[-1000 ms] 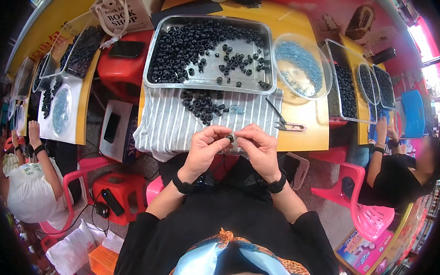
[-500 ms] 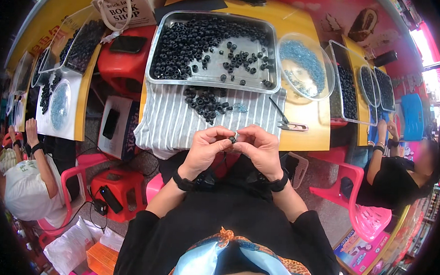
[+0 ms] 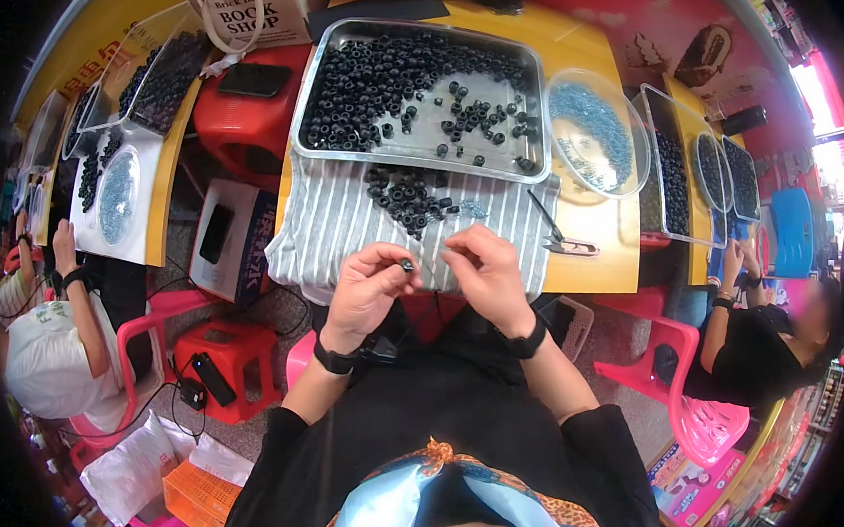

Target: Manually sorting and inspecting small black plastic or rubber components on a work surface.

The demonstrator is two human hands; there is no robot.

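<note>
My left hand (image 3: 369, 294) is closed in a pinch on a small black bead (image 3: 406, 266), above the front edge of a grey-and-white striped cloth (image 3: 315, 226). A short way to its right, my right hand (image 3: 492, 281) has thumb and forefinger pinched together; whatever is between them is too fine to make out. Just beyond both hands, a heap of black beads (image 3: 406, 202) lies on the cloth beside a little cluster of pale blue beads (image 3: 473, 209). Behind the cloth stands a metal tray (image 3: 422, 166) holding many more black beads.
Right of the tray is a clear round tub (image 3: 565, 177) of tiny blue beads. Thread snips (image 3: 573, 247) lie on the yellow table (image 3: 596, 273). A red stool (image 3: 244, 129) bearing a phone stands at left. Co-workers sit at bead tables on both sides.
My hands were together at the black bead; now they are apart, the right moved rightward and up, the left leftward, keeping the bead. The whole view has shifted slightly.
</note>
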